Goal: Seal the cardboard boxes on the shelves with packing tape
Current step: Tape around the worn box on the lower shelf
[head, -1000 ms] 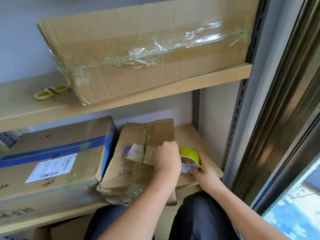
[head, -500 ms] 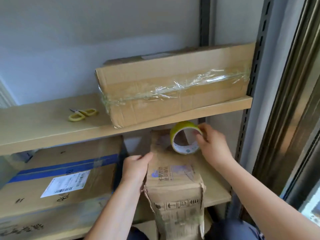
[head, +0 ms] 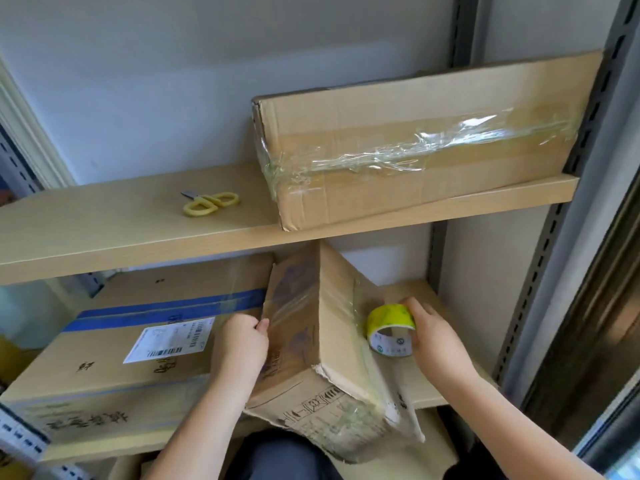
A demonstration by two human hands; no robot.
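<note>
A worn small cardboard box (head: 332,327) stands tilted on the lower shelf (head: 415,386), its near end hanging over the front edge. My left hand (head: 242,344) grips the box's left edge. My right hand (head: 434,337) holds a yellow roll of clear packing tape (head: 391,329) against the box's right side. Clear tape runs across the box's faces. A larger box with blue tape and a white label (head: 138,341) lies to the left on the same shelf. On the upper shelf (head: 138,233) sits a long box wrapped in clear tape (head: 415,147).
Yellow-handled scissors (head: 211,203) lie on the upper shelf, left of the long box. A slotted metal upright (head: 554,216) and a dark frame stand at the right. My dark-trousered knees (head: 280,459) are below the shelf. A grey wall is behind.
The small box has been turned and tilted. My right hand brought the tape roll down from above the box to its right side. My left hand moved onto the box's left edge.
</note>
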